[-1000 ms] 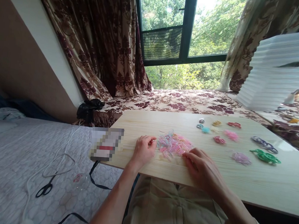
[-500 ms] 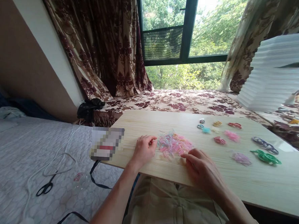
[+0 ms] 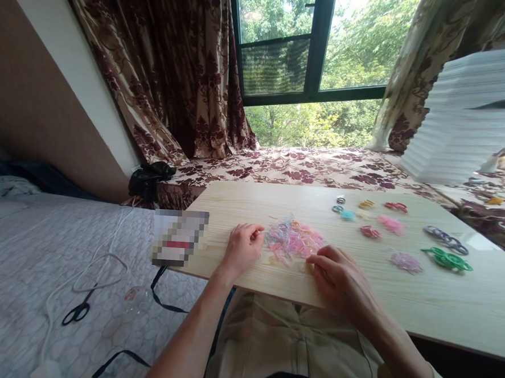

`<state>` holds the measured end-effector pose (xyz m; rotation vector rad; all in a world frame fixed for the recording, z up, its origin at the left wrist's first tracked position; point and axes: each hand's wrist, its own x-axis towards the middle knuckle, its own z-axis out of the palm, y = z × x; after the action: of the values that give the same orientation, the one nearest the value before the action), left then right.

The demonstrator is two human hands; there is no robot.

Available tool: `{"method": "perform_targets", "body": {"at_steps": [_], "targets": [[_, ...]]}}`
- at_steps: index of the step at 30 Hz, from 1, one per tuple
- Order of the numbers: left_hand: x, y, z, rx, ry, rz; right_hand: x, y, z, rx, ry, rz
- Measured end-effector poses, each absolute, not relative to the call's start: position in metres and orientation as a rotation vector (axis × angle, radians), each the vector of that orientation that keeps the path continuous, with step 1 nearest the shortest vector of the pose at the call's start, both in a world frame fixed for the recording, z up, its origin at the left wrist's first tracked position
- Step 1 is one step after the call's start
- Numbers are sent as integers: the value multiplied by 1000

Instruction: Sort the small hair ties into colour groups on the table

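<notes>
A loose pile of small pink, blue and orange bands (image 3: 294, 240), which look like rubber bands, lies on the pale wooden table (image 3: 272, 281). At its left edge rests my left hand (image 3: 244, 246), fingers curled in; whatever is in them is hidden. My right hand (image 3: 337, 274) is at the pile's lower right, thumb and fingers closed together near the tabletop. Anything between those fingertips is too small to make out. Farther right lie sorted heaps: pink bands (image 3: 390, 225), lilac bands (image 3: 406, 262) and turquoise bands (image 3: 347, 215).
Larger hair ties lie at the right: green ones (image 3: 449, 260), dark purple ones (image 3: 445, 239), red ones (image 3: 395, 207) and yellow ones (image 3: 367, 204). A blurred-out flat object (image 3: 183, 239) sits on the table's left edge. Black scissors (image 3: 76, 312) lie on the bed (image 3: 25, 266).
The view has shifted slightly, so the table sits a little higher in the picture. Both hands keep nearly the same place and pose beside the pile.
</notes>
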<state>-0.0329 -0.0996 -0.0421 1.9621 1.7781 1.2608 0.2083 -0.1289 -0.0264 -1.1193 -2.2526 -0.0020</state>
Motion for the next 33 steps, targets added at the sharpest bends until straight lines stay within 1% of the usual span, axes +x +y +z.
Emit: {"method": "perform_targets", "body": {"at_steps": [8,14,23,33], "targets": [[-33,-99,-42,1964,1786,1247,211,-127,-29,-1160,-2219,34],[-33,-99,-43,1959,1786,1260,211,-128,-30,-1228,-2216,-7],[-33,-99,-44,1962,1779,1267,212,-127,-28,-1190,-2259,100],[-32,-98,-45,1979,1763,1301,211,-127,-28,-1176,-2259,92]]}}
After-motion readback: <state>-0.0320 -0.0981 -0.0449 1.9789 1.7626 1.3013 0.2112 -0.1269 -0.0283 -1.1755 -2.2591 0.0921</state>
